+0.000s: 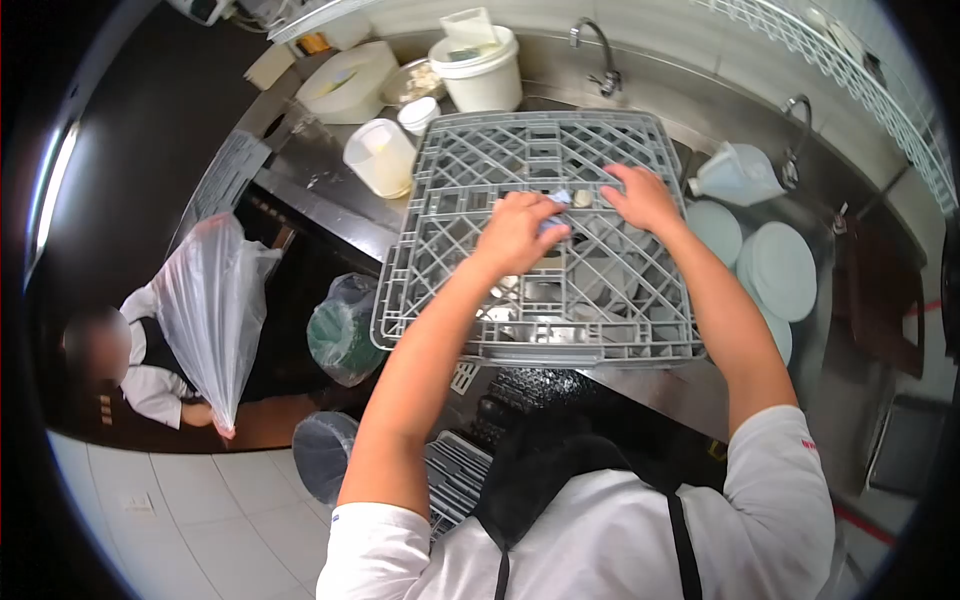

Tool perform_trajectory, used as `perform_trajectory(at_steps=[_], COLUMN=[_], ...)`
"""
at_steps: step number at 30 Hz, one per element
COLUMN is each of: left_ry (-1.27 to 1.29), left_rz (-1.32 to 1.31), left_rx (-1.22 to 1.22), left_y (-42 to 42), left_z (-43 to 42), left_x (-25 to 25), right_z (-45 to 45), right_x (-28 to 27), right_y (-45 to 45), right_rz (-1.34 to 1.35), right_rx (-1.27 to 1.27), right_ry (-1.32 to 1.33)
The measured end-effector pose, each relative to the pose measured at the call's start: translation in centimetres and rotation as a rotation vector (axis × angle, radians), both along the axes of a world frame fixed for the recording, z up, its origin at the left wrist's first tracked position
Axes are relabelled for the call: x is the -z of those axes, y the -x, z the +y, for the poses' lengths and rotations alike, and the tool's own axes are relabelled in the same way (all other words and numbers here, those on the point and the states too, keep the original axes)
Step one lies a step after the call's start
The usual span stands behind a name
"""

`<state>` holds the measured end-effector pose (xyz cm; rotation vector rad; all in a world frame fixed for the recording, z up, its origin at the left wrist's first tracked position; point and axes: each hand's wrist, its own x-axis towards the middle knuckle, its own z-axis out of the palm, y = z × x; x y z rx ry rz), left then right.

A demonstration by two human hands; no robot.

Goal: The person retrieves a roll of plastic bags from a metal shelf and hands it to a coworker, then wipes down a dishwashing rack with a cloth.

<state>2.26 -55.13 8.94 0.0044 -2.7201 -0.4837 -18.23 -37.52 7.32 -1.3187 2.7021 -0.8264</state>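
Observation:
A grey plastic dish rack (545,355) with an open lattice bottom spans the counter and sink edge in front of me. My left hand (518,235) is over the middle of the lattice, its fingers curled around a small light-blue scrap (560,197), whose material I cannot make out. My right hand (645,198) is just to the right, fingers apart and holding nothing. Between the hands is a small cream-coloured piece (582,199) at the lattice. Through the gaps, shapes under the rack show only in part.
White plates (778,270) and a translucent jug (738,175) lie at right in the sink. Two faucets (605,70) rise behind. Tubs and a white bucket (485,80) stand at back left. A co-worker (150,340) holds a clear plastic bag (215,310) beside a lined bin (345,330).

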Motion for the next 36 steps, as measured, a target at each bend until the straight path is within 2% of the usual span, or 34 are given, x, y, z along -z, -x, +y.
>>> perform_trajectory(at_steps=[28,36], left_ry=[-0.027,-0.031], left_rz=[-0.033,-0.057], left_rx=[-0.059,-0.119], left_y=[-0.8,-1.2], left_z=[0.5,1.3], left_x=[-0.7,-0.6], right_z=[-0.4,-1.5], right_x=[0.7,2.1], right_y=[0.0,2.1], right_rz=[0.066,0.101], right_rx=[-0.016,-0.075], right_ry=[0.048,-0.182])
